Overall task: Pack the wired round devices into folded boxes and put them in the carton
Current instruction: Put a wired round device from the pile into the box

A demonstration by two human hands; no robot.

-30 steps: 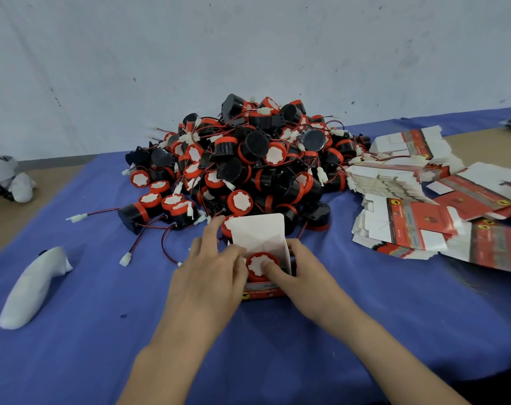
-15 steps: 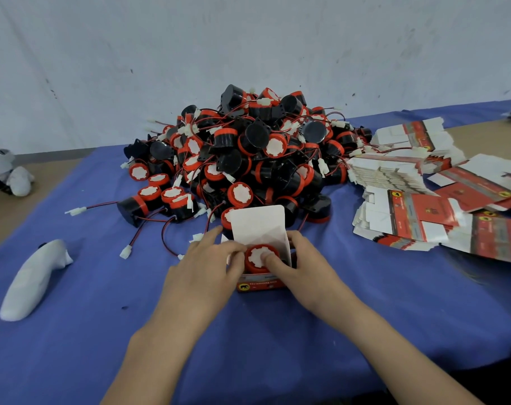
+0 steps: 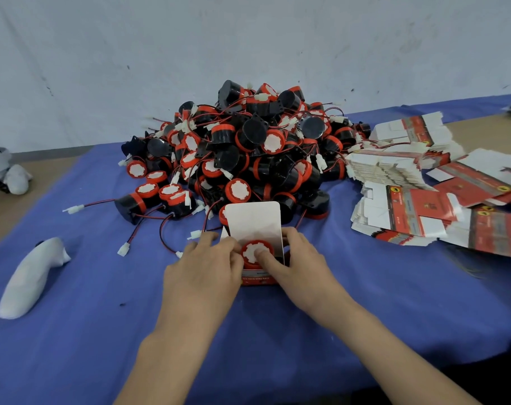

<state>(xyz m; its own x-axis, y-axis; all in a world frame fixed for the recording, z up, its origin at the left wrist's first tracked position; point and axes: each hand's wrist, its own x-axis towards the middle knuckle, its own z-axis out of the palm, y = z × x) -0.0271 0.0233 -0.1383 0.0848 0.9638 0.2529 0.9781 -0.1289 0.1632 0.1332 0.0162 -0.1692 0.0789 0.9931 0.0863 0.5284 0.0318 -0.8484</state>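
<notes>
Before the pile (image 3: 248, 153), left hand (image 3: 201, 270) and right hand (image 3: 295, 268) clasp the box (image 3: 258, 281), device (image 3: 252, 252) face-up.

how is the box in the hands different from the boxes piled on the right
The box in the hands is folded into shape, white flap standing open; the boxes on the right lie flat in loose stacks. The box in the hands contains a round device under the right hand; the boxes on the right are empty. Both are red and white card.
</notes>
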